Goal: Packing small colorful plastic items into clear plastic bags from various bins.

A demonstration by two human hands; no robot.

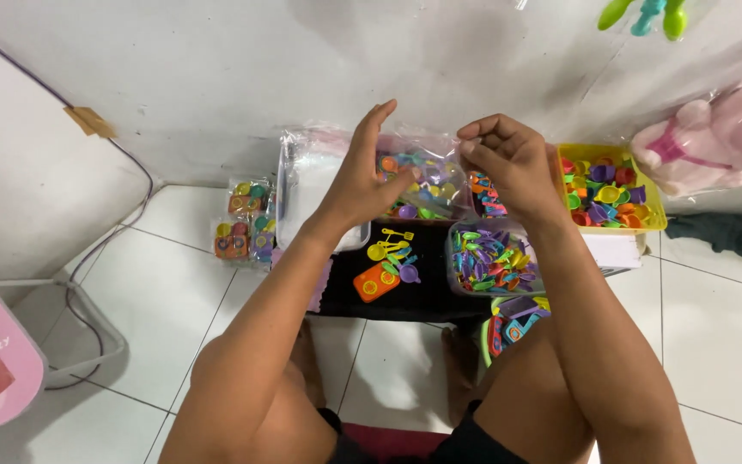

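Above a black mat spread on the white tiled floor, both hands are raised before the wall: the left hand stands open, fingers apart and upright, palm against a clear plastic bag of small bright toy pieces, while the right hand is curled with thumb and fingertips pinched together at that bag's upper right edge, though how much film they actually hold cannot be told. Judging by this, the bag's mouth is being handled, and it would go best with the pinch kept high and steady and the open palm bracing the film so nothing spills. On the mat lie an orange toy piece with a yellow spoon and purple bits beside it; a clear tub of mixed colourful pieces sits just right of them, and a yellow basket of toy cups stands further right. Finished packets lie well apart to the left. Room is tight ahead, hemmed by wall, tubs and the person's knees; freer floor opens left of the mat
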